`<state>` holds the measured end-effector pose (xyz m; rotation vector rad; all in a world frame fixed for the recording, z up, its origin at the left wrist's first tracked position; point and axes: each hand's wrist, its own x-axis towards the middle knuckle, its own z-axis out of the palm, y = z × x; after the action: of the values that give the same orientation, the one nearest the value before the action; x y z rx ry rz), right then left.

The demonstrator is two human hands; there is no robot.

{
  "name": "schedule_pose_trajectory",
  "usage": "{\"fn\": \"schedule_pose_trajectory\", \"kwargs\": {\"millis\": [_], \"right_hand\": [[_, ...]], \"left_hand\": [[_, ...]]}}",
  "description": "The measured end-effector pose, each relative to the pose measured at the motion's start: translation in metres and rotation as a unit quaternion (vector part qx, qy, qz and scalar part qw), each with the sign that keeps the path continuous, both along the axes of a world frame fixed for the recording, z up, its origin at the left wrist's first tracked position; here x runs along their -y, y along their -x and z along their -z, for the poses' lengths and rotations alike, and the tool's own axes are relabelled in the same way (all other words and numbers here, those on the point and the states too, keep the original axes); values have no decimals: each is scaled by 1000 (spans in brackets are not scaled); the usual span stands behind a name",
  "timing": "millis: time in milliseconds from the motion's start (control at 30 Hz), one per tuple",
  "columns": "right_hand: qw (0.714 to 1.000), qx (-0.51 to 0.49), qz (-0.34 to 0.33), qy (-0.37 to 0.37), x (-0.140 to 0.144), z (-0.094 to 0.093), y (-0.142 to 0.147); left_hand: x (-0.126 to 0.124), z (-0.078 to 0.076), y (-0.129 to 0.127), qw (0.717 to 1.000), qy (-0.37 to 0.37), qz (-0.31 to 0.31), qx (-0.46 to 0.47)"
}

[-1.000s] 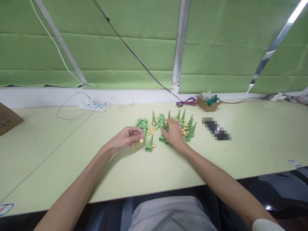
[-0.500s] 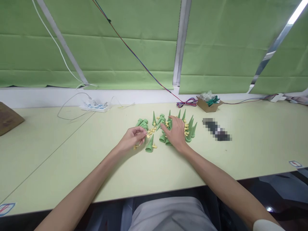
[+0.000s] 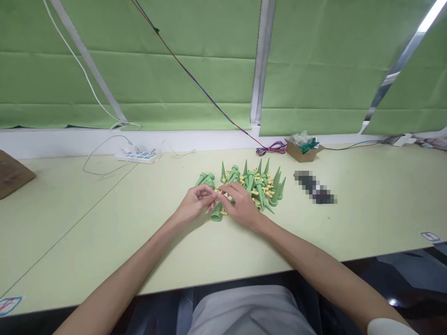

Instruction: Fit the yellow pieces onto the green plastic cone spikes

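Note:
A pile of green plastic cones [image 3: 260, 182] mixed with small yellow pieces [image 3: 268, 190] lies at the middle of the pale table [image 3: 104, 223]. My left hand [image 3: 195, 204] is curled just left of the pile, its fingertips pinched together, apparently on a small yellow piece that is mostly hidden. My right hand [image 3: 240, 209] lies next to it, its fingers reaching left to meet the left fingertips. One green cone [image 3: 216, 215] lies on the table under the spot where the two hands meet. Whether the right hand holds anything is hidden.
A white power strip [image 3: 138, 155] with cables sits at the back left. A brown cardboard box [image 3: 10, 173] is at the far left edge. A small open carton [image 3: 302, 149] with green parts and coiled wires [image 3: 270, 149] stands at the back right. A blurred dark object [image 3: 314, 187] lies right of the pile.
My right hand has left the top of the cone pile and moved left to meet my left hand. My left hand has shifted slightly right and forward, fingers still pinched.

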<state>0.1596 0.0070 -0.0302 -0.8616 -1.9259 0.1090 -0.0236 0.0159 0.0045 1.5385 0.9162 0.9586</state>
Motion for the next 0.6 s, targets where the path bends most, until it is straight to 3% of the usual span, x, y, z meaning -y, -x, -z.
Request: {"fn": "schedule_pose_trajectory", "kwargs": {"millis": [267, 433, 533, 600], "right_hand": [[999, -6, -30, 10, -3, 3, -2], [999, 1, -33, 24, -5, 3, -3], [999, -8, -2, 35, -6, 3, -4], [998, -21, 26, 45, -7, 2, -5]], "left_hand": [[2, 0, -1, 1000, -7, 13, 23], [1, 2, -3, 999, -27, -19, -33], [0, 7, -3, 988, -91, -58, -107], [-1, 10, -2, 966, -169, -82, -178]]}}
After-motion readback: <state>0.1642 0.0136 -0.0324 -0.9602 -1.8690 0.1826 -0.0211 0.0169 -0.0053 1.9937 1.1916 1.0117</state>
